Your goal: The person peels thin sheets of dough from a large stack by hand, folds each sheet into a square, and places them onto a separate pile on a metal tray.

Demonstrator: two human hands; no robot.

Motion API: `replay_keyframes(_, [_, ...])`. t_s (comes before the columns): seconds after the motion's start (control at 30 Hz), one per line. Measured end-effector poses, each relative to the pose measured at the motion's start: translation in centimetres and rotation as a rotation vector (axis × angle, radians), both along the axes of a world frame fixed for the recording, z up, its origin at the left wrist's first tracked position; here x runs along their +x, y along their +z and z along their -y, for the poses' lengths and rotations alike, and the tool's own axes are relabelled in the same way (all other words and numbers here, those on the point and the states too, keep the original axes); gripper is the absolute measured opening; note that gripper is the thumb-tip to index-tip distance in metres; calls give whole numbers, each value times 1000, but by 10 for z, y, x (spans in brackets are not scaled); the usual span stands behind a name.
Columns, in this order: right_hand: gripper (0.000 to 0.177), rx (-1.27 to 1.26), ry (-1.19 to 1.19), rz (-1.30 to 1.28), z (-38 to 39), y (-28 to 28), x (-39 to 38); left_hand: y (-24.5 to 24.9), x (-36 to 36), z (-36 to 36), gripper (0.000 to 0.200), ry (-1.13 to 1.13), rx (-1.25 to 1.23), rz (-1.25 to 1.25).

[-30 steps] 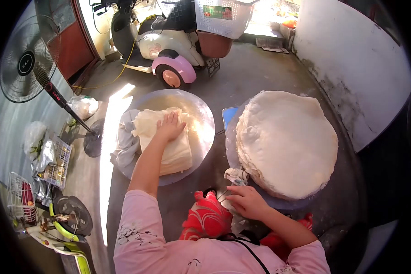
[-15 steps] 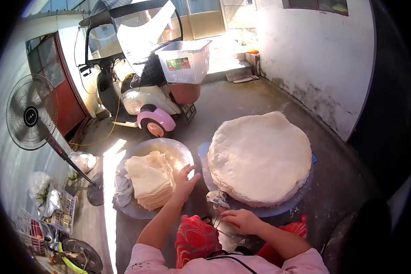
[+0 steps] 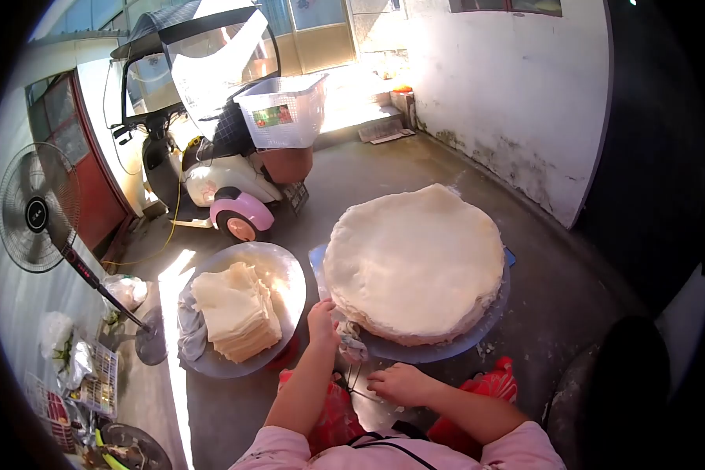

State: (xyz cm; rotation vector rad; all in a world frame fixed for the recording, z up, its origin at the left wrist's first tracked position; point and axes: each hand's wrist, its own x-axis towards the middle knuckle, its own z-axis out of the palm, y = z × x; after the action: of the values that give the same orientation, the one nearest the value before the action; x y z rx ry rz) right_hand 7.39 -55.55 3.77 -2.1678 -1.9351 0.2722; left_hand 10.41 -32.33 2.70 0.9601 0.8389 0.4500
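A broad, round, thick stack of pale dough sheets [image 3: 415, 262] sits on a large round tray [image 3: 489, 321] to the right. My left hand [image 3: 322, 323] is at the near left edge of that stack, beside a crumpled cloth [image 3: 352, 343]. Its fingers are loosely bent, with nothing visible in them. To the left, folded dough sheets [image 3: 235, 305] are piled on a round metal tray [image 3: 290, 270], a grey cloth [image 3: 191, 329] by them. My right hand [image 3: 403, 385] hovers low before my lap, fingers a little apart and holding nothing I can see.
A three-wheeled scooter [image 3: 219, 184] carrying a white plastic basket [image 3: 286, 113] stands at the back left. On the left are a standing fan [image 3: 37, 213], a plastic crate [image 3: 98, 376] and bags [image 3: 125, 291]. A white wall [image 3: 509, 94] runs along the right.
My left hand has left the folded sheets and moved right to the edge of the round stack. My right hand stays low near my lap. The view has shifted to the right.
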Motion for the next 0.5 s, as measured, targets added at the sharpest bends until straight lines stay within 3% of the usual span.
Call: replay_keyframes(0.5, [12,-13,-44,28,2,-32,-7,-4,3,3,50,-135,-91,29])
